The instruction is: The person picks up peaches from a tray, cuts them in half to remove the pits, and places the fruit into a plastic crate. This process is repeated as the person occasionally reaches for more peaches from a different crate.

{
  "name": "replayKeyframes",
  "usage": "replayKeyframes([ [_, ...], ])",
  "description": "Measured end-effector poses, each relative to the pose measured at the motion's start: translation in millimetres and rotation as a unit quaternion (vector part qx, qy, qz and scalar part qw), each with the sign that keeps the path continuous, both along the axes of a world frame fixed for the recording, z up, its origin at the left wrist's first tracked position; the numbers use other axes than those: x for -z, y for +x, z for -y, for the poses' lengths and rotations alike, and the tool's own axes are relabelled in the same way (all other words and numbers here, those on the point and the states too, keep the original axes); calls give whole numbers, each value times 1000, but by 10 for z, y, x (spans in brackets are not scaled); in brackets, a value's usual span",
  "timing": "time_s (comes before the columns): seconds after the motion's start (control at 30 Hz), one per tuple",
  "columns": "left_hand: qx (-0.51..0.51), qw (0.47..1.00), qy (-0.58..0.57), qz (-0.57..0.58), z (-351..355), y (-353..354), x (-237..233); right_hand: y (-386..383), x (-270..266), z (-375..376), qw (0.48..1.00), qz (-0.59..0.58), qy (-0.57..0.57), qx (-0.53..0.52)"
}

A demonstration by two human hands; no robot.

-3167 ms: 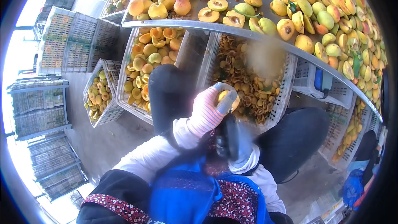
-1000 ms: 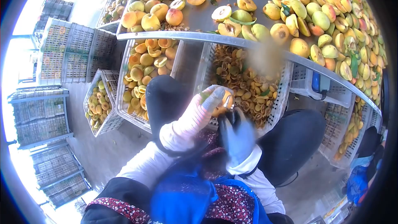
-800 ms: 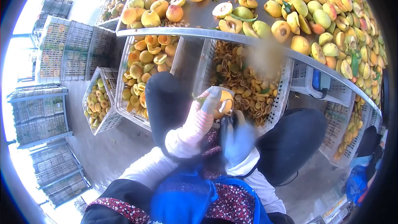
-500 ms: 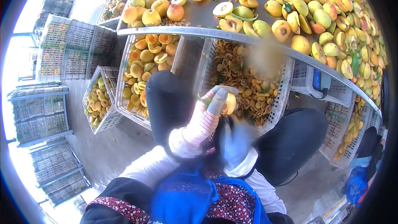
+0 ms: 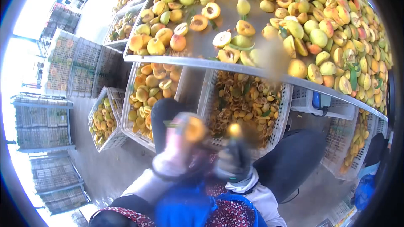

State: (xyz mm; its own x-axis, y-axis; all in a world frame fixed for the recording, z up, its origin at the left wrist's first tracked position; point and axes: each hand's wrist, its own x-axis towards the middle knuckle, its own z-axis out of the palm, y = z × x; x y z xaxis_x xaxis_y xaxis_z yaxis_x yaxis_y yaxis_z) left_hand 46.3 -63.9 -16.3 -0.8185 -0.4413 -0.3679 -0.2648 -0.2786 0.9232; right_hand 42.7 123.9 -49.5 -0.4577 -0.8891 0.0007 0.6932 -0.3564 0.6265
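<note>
My left hand, in a striped light glove and white sleeve, is closed around a peach half with orange flesh facing up. A thin greenish strip shows beside its fingers. My right hand, in a dark glove, is closed a little to the right. A small orange piece shows just beyond its fingers; blur hides what the hand grips. Both hands are apart, above my lap and in front of a white crate of brown-orange peach scraps.
Many halved peaches and some leaves lie on a metal table ahead. Below its edge stand a crate of peach halves and a smaller crate. Stacked crates rise at left. Another person is at far right.
My hands have moved apart, the left one going left and down with the peach half. An orange piece now shows at my right hand. The view has tilted up slightly.
</note>
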Motion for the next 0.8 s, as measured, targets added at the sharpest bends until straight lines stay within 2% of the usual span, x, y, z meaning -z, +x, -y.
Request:
replayKeyframes([
  [0.03,-57,998,8,-20,142,-88,-250,77,219,19,999,5,-3,-34],
  [0.07,-119,992,16,-40,339,-195,-478,74,230,2,995,-19,68,-65],
  [0.1,-27,940,-338,31,783,-200,-451,52,225,13,985,-44,138,-94],
  [0.13,68,755,-645,100,1118,-234,-381,21,220,33,969,-69,206,-121],
  [0.23,131,628,-753,145,1204,-540,-457,12,194,109,927,-96,346,-106],
  [0.3,127,732,-669,26,843,-953,-552,26,211,175,900,-105,409,-109],
  [0.33,127,736,-664,-24,749,-1193,-459,21,216,201,893,-111,422,-116],
  [0.37,146,749,-646,-15,563,-1467,-528,16,195,203,880,-125,444,-114],
  [0.4,197,726,-658,-16,433,-1746,-602,9,174,205,866,-140,467,-112],
  [0.43,232,721,-648,77,360,-2035,-594,-28,88,187,846,-163,498,-101],
  [0.47,227,671,-703,61,412,-2318,-339,-59,35,178,824,-187,527,-91],
  [0.5,257,659,-703,76,445,-2534,-179,-77,28,174,820,-164,540,-94],
  [0.53,362,646,-661,125,486,-2727,-110,-95,24,167,816,-140,553,-96],
  [0.57,360,644,-669,90,530,-2816,13,-120,22,154,811,-115,565,-97],
  [0.6,360,640,-676,55,491,-2823,-10,-138,14,143,811,-103,568,-92],
  [0.67,379,721,-578,52,519,-2725,-67,-156,4,134,811,-75,575,-82],
  [0.7,325,733,-597,-19,532,-2600,-49,-161,10,121,817,-89,568,-56],
  [0.73,277,799,-533,-9,354,-2388,-277,-169,20,107,821,-104,561,-29],
  [0.77,235,817,-523,-60,322,-2225,-287,-178,28,100,824,-118,554,-3],
  [0.8,238,806,-539,-58,265,-1998,-351,-209,-26,96,780,-185,597,21],
])
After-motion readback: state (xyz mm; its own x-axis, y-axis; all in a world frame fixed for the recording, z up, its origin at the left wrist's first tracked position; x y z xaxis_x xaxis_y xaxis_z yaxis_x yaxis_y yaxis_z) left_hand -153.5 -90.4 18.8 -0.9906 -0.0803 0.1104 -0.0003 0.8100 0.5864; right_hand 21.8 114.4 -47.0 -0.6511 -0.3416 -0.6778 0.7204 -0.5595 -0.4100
